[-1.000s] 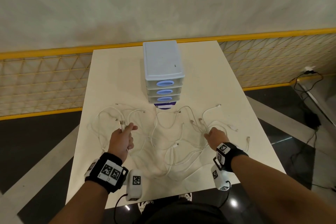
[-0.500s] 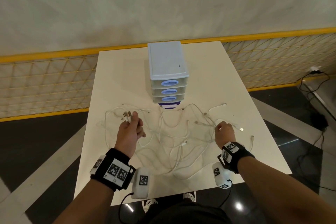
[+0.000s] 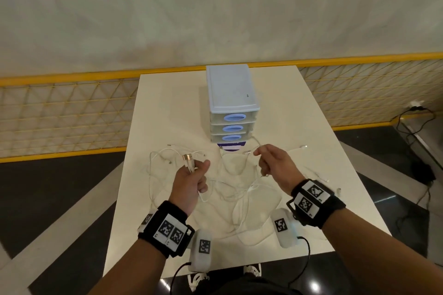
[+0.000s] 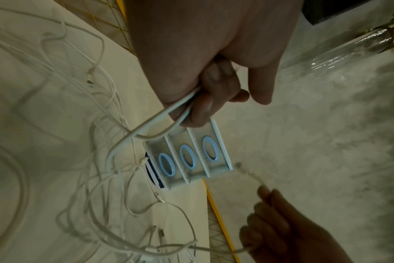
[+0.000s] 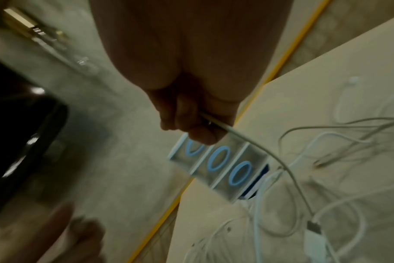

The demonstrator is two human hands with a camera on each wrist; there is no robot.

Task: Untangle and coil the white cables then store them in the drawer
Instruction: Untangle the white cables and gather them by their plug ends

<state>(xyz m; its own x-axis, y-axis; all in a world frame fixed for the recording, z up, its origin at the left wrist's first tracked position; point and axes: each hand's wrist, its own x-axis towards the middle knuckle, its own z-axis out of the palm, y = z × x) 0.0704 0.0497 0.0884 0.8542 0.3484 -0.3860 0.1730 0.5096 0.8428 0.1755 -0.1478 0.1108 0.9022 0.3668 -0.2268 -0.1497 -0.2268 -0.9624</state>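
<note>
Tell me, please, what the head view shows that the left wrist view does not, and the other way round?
Only the head view shows the whole table, the drawer unit's lid, both wrist bands and the USB plugs sticking up from the left hand. Only the left wrist view shows, from beneath, that hand's fingers curled round two cable strands. Both show the three shut blue-handled drawers, the tangled white cables and the right hand holding a cable.

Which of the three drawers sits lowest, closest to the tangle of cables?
The bottom drawer, the one just above the dark blue base. All three are shut with matching blue oval handles; only its place sets it apart.
</note>
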